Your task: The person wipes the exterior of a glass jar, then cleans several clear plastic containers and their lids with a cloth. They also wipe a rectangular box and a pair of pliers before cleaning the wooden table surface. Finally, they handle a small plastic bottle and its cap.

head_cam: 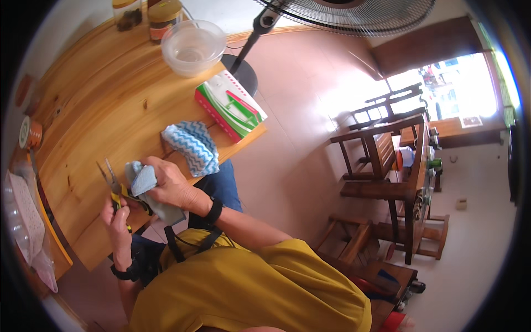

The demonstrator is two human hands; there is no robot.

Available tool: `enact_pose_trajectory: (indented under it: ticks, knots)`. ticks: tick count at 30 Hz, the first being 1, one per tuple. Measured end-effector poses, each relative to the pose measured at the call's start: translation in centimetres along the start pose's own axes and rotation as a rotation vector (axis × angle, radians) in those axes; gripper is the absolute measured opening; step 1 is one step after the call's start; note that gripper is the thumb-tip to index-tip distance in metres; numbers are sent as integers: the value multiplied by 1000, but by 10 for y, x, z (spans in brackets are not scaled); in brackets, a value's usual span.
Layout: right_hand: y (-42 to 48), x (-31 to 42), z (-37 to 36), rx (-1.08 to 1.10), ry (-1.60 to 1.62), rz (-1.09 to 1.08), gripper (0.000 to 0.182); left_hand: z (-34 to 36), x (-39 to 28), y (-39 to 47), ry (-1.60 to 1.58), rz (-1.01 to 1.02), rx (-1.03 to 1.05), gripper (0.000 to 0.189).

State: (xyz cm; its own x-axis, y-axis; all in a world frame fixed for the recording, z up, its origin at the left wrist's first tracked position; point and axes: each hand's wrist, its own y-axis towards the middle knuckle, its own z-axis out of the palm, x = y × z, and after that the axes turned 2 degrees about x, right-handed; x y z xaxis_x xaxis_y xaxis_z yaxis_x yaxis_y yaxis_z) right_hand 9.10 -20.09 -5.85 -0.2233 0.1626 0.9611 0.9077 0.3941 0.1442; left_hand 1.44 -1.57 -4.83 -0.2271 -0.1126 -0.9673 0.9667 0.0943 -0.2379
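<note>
My left hand point(117, 220) grips a pair of long-nose pliers point(115, 186) with yellow and black handles. The pliers' jaws point up and stand apart. My right hand point(172, 184) holds a bunched light-blue cloth point(144, 180) against the handle side of the pliers; its fingertips are partly hidden by the cloth. A greyish part of the cloth hangs below that hand. Beyond it, a folded blue-and-white zigzag cloth point(193, 147) lies near the edge of the wooden table point(91, 137).
A white, green and red box point(230, 106) lies at the table's right corner, near a clear plastic bowl point(193, 47). Lidded jars point(164, 20) stand behind. A fan point(261, 25) stands past the table. A tape roll point(31, 132) and plastic-wrapped items point(27, 220) are at left.
</note>
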Motion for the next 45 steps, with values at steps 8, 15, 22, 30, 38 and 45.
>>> enact_pose_trajectory:
  ticks: [8, 15, 22, 30, 38, 45]
  knots:
    - [0, 2, -1, -14, 0, -44, 43, -21, -8, 7, -293, 174, 21, 29]
    - [0, 4, -1, 3, -18, -5, 43, -34, -28, 0, -521, 139, 108, 58]
    - [0, 3, 0, 26, -54, 36, 45, -53, -49, -18, -427, 174, 67, 57]
    - [0, -1, 1, 44, -75, 34, 48, -84, -60, -40, -153, 133, -40, 60]
    - [0, 2, 0, 22, -41, -2, 45, -108, -72, -64, 359, -9, -239, 45]
    - [-1, 2, 2, -7, -64, 2, 42, -156, -61, -71, 804, 144, -346, 35]
